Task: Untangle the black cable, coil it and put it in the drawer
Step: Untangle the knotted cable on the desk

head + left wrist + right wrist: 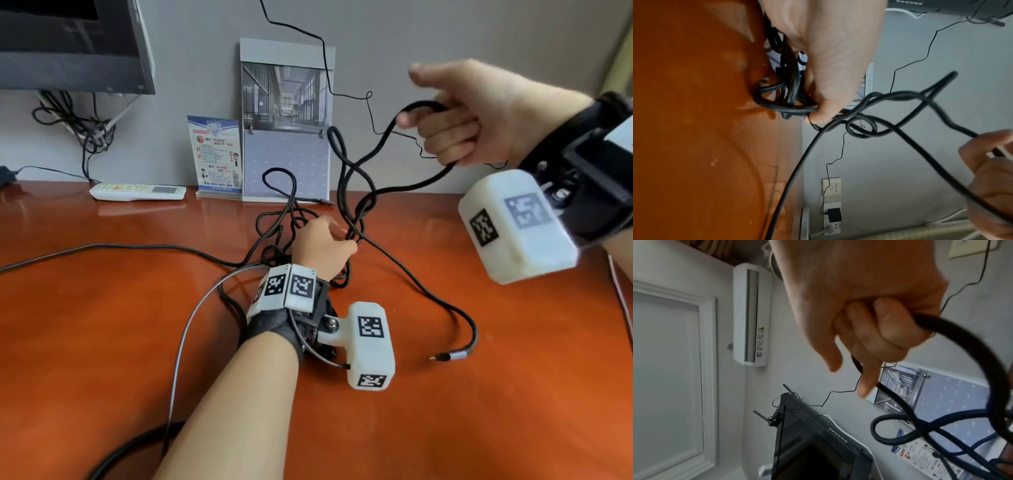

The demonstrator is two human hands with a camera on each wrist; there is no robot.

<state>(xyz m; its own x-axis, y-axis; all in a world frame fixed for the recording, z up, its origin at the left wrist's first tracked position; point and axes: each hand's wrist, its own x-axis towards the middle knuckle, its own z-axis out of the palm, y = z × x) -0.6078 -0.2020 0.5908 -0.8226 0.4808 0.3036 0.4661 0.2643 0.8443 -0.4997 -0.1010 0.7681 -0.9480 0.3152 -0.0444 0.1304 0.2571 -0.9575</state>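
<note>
The black cable (383, 186) lies in a tangle on the orange-brown desk (102, 342). My left hand (325, 245) rests on the desk and pinches several strands of the knot (793, 107). My right hand (455, 116) is raised above the desk at the right, its fingers curled round a loop of the cable (953, 331). Between the hands the cable hangs in twisted loops (863, 129). One free end with a metal plug (448, 357) lies on the desk at the right. No drawer is in view.
A desk calendar (286, 137), a blue card stand (215, 157) and a white remote (137, 192) stand along the wall. A monitor (72, 44) is at the top left with other wires under it. A thin black wire (325, 68) hangs down the wall.
</note>
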